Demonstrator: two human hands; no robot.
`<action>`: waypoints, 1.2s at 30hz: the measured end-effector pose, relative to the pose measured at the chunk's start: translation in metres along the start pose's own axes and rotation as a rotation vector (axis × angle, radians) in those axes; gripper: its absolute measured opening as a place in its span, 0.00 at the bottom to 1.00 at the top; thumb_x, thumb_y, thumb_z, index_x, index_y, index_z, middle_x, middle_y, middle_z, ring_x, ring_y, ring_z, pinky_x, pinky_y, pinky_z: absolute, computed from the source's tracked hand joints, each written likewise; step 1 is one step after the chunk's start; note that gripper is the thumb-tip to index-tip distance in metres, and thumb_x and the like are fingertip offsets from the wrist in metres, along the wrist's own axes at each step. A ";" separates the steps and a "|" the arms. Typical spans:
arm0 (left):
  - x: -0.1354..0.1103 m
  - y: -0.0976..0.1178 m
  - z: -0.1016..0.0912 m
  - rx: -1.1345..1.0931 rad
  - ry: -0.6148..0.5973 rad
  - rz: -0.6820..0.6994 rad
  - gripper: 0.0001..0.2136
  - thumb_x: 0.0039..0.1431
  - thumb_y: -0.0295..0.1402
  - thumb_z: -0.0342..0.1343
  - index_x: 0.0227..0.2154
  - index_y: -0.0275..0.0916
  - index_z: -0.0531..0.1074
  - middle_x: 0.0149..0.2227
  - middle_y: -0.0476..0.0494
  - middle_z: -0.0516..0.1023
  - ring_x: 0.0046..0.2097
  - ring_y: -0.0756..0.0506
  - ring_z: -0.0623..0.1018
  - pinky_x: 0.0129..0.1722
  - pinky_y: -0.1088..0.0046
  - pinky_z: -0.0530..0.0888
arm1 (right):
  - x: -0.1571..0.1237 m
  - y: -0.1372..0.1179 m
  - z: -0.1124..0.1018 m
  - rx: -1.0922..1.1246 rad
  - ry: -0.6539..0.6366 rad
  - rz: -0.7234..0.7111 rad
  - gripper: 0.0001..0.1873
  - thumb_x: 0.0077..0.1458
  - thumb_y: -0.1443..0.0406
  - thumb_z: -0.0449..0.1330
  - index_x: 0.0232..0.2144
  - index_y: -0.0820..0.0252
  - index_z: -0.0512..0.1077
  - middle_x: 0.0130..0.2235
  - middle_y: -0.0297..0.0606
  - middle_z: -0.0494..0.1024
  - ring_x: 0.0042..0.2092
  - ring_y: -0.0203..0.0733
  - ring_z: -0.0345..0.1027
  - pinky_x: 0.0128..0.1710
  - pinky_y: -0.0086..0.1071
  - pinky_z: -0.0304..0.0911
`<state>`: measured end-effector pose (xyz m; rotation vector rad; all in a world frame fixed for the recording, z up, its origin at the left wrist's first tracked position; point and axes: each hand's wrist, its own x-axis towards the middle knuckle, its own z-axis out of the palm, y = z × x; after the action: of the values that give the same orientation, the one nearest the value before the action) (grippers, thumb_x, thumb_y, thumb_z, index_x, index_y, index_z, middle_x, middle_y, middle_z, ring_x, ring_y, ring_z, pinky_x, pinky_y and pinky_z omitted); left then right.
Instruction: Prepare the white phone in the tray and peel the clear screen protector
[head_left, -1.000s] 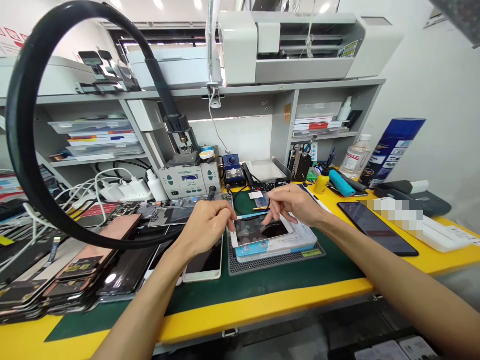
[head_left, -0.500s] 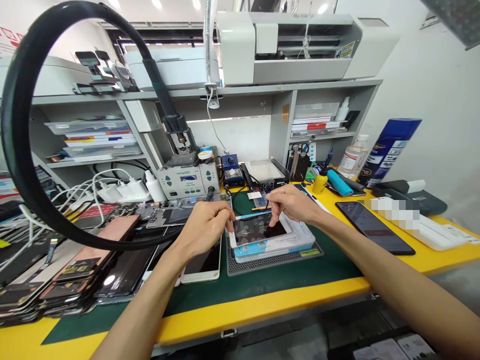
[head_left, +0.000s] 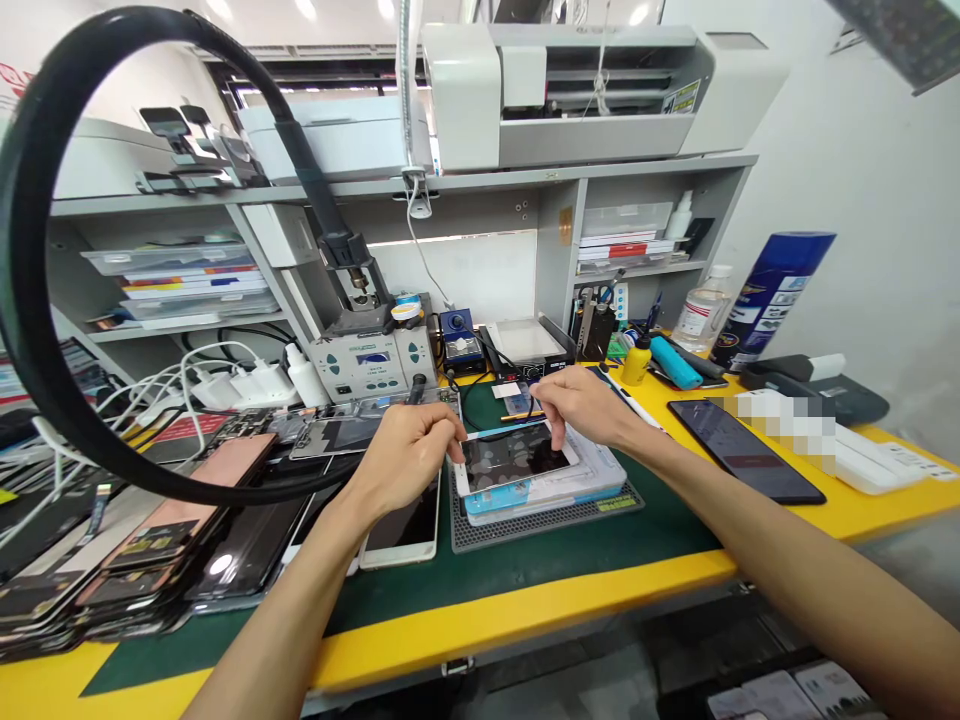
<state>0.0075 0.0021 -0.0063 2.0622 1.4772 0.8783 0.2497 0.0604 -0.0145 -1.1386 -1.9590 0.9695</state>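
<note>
A white-framed phone (head_left: 510,462) with a dark screen lies screen up on a white and blue box (head_left: 551,494), on top of a grey perforated mat (head_left: 480,540). My left hand (head_left: 412,447) is closed at the phone's left end, its fingertips gripping that edge. Over the right part of the screen, my right hand (head_left: 581,405) is curled, with one digit pointing down and touching the glass. Whether anything sits inside its curled fingers is hidden. A black cable runs just behind the phone, close to my right fingers.
Stacked phone parts (head_left: 150,560) and a white tablet-like device (head_left: 405,530) lie to the left. A thick black flexible hose (head_left: 30,330) arches across the left side. A dark phone (head_left: 742,450) and yellow bottle (head_left: 637,362) are right. A grey control unit (head_left: 367,362) stands behind.
The digit of my right hand has slid slightly to the right across the screen. My left hand stays at the phone's left end; the whole view has shifted a little.
</note>
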 end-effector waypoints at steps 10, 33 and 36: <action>-0.001 0.003 0.005 -0.056 -0.026 0.018 0.13 0.56 0.28 0.45 0.27 0.38 0.76 0.27 0.51 0.82 0.23 0.49 0.70 0.26 0.73 0.63 | -0.005 -0.004 0.012 0.370 -0.295 -0.023 0.24 0.58 0.53 0.58 0.16 0.62 0.68 0.16 0.39 0.71 0.34 0.53 0.81 0.11 0.23 0.44; 0.000 0.002 0.008 -0.043 -0.040 0.027 0.13 0.56 0.27 0.45 0.28 0.38 0.76 0.27 0.54 0.83 0.21 0.51 0.67 0.24 0.74 0.62 | -0.002 0.001 0.006 0.191 -0.131 -0.030 0.25 0.62 0.57 0.54 0.15 0.59 0.63 0.11 0.33 0.66 0.22 0.44 0.77 0.16 0.25 0.52; -0.001 0.002 0.007 -0.036 -0.033 0.033 0.13 0.56 0.27 0.45 0.28 0.38 0.76 0.27 0.54 0.83 0.22 0.51 0.68 0.25 0.74 0.63 | -0.004 -0.002 0.011 0.398 -0.287 -0.051 0.25 0.60 0.54 0.55 0.16 0.61 0.66 0.14 0.36 0.67 0.30 0.53 0.81 0.11 0.25 0.42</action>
<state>0.0138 0.0007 -0.0104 2.0706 1.4040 0.8723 0.2416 0.0529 -0.0189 -0.7537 -1.8807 1.4811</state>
